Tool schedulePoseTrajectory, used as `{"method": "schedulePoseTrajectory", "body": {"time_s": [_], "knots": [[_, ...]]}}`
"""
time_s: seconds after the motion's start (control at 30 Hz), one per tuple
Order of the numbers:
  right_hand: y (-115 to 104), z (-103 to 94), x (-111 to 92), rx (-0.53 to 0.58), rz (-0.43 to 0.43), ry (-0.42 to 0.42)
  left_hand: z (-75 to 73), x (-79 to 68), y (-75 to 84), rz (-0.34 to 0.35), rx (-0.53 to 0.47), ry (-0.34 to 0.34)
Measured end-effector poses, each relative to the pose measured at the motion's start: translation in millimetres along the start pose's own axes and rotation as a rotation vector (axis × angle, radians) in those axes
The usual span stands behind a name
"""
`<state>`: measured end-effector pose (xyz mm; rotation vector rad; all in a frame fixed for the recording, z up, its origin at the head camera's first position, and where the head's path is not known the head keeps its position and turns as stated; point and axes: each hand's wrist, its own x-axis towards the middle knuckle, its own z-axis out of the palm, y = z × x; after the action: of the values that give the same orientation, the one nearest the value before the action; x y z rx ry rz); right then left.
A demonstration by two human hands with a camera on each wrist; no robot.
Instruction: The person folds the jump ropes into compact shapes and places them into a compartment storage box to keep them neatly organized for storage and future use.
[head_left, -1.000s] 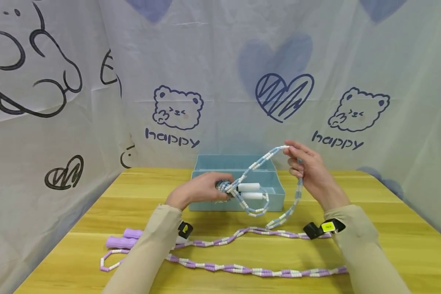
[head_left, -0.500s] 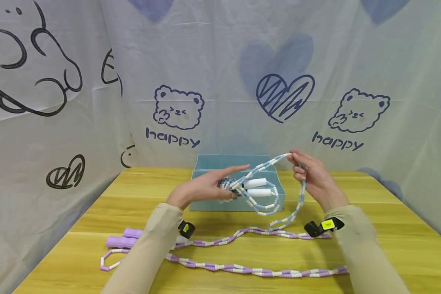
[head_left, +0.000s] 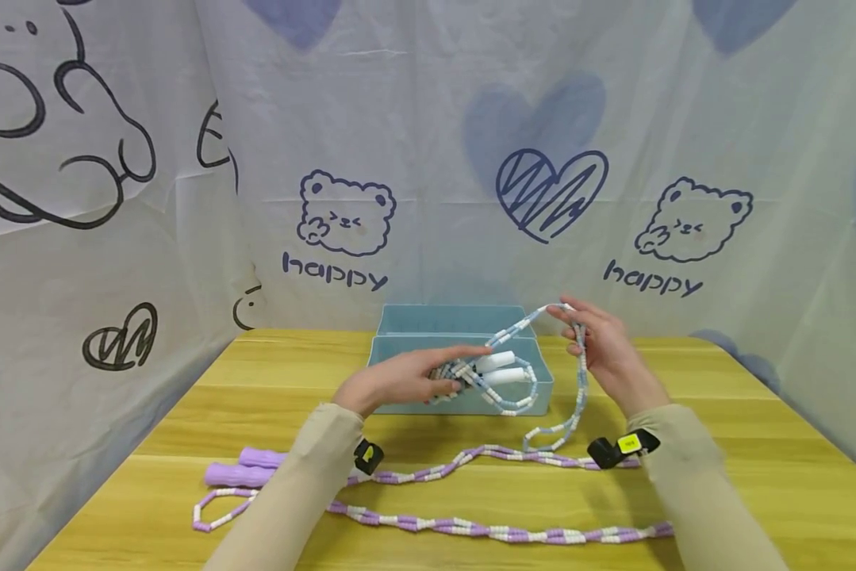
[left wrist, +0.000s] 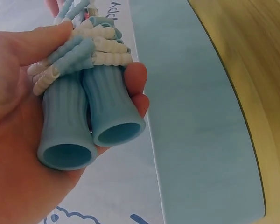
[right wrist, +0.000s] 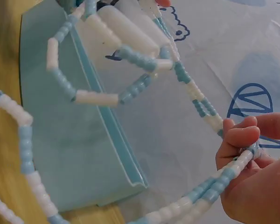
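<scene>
My left hand (head_left: 402, 379) grips the blue handles (left wrist: 65, 116) of a beaded jump rope, with blue and white beads wound around them. Beyond the windings, the white handle ends (head_left: 504, 375) point right, beside a small hanging bead loop (right wrist: 97, 98). Off to the right and slightly higher, my right hand (head_left: 608, 349) pinches the doubled beaded rope (head_left: 580, 388) between thumb and fingers. One stretch runs from there back to the left hand. Below the right hand the rest hangs in a loop that reaches down to the purple rope on the table.
An open light-blue box (head_left: 535, 403) stands behind the hands. Across the table's front lies a second jump rope (head_left: 463, 527) with purple and white beads, its purple handles (head_left: 238, 476) at left. Printed cloth (head_left: 442, 262) hangs behind and to the left.
The left hand and bundled handles have shifted slightly right. Its fingers lifted off the bundle, then came down over the rope. The right hand has lowered a little, still pinching the rope.
</scene>
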<state>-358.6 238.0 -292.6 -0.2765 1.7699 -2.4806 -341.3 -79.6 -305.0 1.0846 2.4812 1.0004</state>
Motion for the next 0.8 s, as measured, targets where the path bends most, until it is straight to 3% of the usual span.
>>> {"method": "schedulePoseTrajectory", "body": {"time_s": [0.13,0.27,0.53,0.8], "knots": [[7.2,1.1,2.8,-0.224,-0.051,0.054,-0.3,0.2,-0.1,-0.005,-0.034,0.017],[14.6,-2.4,5.4,-0.483,-0.109,0.084,-4.2,-0.4,0.0,0.005,-0.037,0.081],[22.6,-11.6,5.0,-0.934,-0.296,0.145,-13.8,-4.1,1.6,-0.042,-0.089,0.148],[28.0,-14.9,7.6,-1.154,-0.325,0.138,-18.2,-6.8,-0.3,-0.03,-0.145,0.172]]}}
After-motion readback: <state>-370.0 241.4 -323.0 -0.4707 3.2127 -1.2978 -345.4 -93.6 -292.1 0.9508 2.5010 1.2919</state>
